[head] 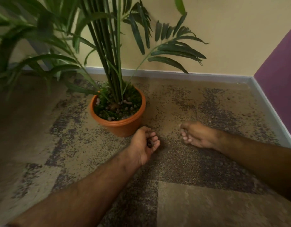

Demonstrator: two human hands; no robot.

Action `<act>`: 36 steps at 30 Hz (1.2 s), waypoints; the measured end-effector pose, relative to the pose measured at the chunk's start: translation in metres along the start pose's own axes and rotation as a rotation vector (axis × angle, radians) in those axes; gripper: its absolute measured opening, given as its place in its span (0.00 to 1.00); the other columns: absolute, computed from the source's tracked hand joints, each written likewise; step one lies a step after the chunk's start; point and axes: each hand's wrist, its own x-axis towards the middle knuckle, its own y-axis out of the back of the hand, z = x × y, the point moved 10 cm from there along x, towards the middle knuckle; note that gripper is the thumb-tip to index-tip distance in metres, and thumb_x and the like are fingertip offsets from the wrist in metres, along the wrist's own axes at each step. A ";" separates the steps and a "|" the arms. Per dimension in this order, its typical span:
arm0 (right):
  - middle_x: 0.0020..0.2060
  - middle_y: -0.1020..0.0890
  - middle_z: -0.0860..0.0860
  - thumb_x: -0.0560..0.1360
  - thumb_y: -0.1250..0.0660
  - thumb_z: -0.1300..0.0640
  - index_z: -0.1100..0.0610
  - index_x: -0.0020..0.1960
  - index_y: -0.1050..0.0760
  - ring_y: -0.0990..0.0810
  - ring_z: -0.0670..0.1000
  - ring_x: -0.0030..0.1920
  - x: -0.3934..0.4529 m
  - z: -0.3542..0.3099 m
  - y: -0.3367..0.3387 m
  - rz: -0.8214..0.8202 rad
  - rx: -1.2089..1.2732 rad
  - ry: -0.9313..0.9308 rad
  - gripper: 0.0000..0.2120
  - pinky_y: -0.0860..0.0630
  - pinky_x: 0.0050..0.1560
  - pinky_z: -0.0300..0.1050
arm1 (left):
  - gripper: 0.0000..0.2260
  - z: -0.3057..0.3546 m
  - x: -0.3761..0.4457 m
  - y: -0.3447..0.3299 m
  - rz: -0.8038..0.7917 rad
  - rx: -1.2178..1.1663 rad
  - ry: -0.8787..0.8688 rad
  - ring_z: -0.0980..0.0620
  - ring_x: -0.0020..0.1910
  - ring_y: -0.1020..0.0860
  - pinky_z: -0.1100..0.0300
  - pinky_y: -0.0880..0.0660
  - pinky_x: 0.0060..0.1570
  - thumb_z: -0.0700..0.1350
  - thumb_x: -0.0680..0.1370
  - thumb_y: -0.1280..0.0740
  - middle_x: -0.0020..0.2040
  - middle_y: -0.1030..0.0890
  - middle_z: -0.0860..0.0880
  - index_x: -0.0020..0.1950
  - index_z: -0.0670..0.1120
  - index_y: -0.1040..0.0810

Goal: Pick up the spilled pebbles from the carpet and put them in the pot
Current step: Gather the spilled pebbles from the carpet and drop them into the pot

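An orange plastic pot [125, 126] with a tall green palm stands on the mottled carpet [190, 161] near the wall. Pale pebbles [127, 102] lie on the soil inside it. My left hand [144, 143] is just right of the pot's base, palm up and cupped, holding several dark pebbles [150, 143] in its curled fingers. My right hand [196, 134] hovers low over the carpet further right, fingers curled inward; blur hides whether anything is in it. A few small loose pebbles [244, 114] lie on the carpet towards the right wall.
A beige wall with a grey skirting board [174, 76] runs behind the pot. A purple wall [280, 71] closes the corner on the right. Palm fronds [174, 49] hang over the carpet left and right of the pot.
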 end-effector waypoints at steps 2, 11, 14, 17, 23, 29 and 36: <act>0.25 0.33 0.50 0.79 0.47 0.63 0.57 0.41 0.34 0.36 0.46 0.24 -0.008 -0.016 -0.021 -0.023 0.169 0.020 0.08 0.43 0.20 0.36 | 0.12 0.011 -0.009 0.001 0.007 -0.031 -0.035 0.52 0.34 0.28 0.59 0.25 0.40 0.45 0.78 0.41 0.36 0.26 0.45 0.40 0.40 0.24; 0.32 0.26 0.56 0.79 0.45 0.55 0.62 0.44 0.25 0.30 0.50 0.29 -0.035 -0.060 -0.081 -0.078 0.341 -0.021 0.14 0.38 0.20 0.36 | 0.09 0.091 -0.090 0.036 0.284 -0.223 -0.400 0.44 0.33 0.21 0.58 0.23 0.31 0.45 0.77 0.41 0.37 0.18 0.43 0.45 0.45 0.22; 0.33 0.28 0.55 0.81 0.46 0.47 0.61 0.44 0.26 0.30 0.50 0.31 -0.036 -0.074 -0.104 -0.062 0.277 -0.060 0.20 0.35 0.23 0.38 | 0.19 0.123 -0.128 0.040 0.237 -0.341 -0.503 0.39 0.58 0.34 0.50 0.41 0.57 0.45 0.82 0.48 0.65 0.30 0.39 0.69 0.41 0.28; 0.37 0.29 0.55 0.80 0.45 0.43 0.63 0.50 0.25 0.28 0.51 0.36 -0.034 -0.094 -0.130 -0.061 0.264 -0.039 0.24 0.26 0.32 0.43 | 0.18 0.144 -0.128 0.056 0.182 -0.444 -0.521 0.40 0.38 0.20 0.64 0.21 0.31 0.52 0.82 0.49 0.46 0.16 0.52 0.52 0.48 0.21; 0.54 0.25 0.60 0.76 0.40 0.37 0.62 0.62 0.29 0.24 0.58 0.55 -0.041 -0.126 -0.180 -0.118 0.290 0.031 0.30 0.24 0.47 0.52 | 0.25 0.152 -0.121 0.061 0.079 -0.445 -0.467 0.50 0.32 0.26 0.61 0.25 0.35 0.63 0.78 0.47 0.31 0.22 0.47 0.46 0.43 0.25; 0.63 0.24 0.64 0.71 0.40 0.32 0.62 0.68 0.30 0.23 0.61 0.59 -0.047 -0.136 -0.209 -0.305 0.342 0.017 0.39 0.26 0.54 0.57 | 0.38 0.154 -0.104 0.058 -0.034 -0.437 -0.423 0.40 0.57 0.23 0.50 0.25 0.46 0.69 0.74 0.45 0.63 0.23 0.37 0.66 0.38 0.28; 0.64 0.28 0.67 0.78 0.43 0.39 0.67 0.71 0.38 0.27 0.63 0.63 -0.048 -0.133 -0.182 -0.229 0.339 0.085 0.35 0.29 0.62 0.54 | 0.27 0.148 -0.106 0.073 0.176 -0.405 -0.502 0.51 0.44 0.25 0.60 0.32 0.37 0.60 0.80 0.47 0.55 0.24 0.44 0.67 0.41 0.28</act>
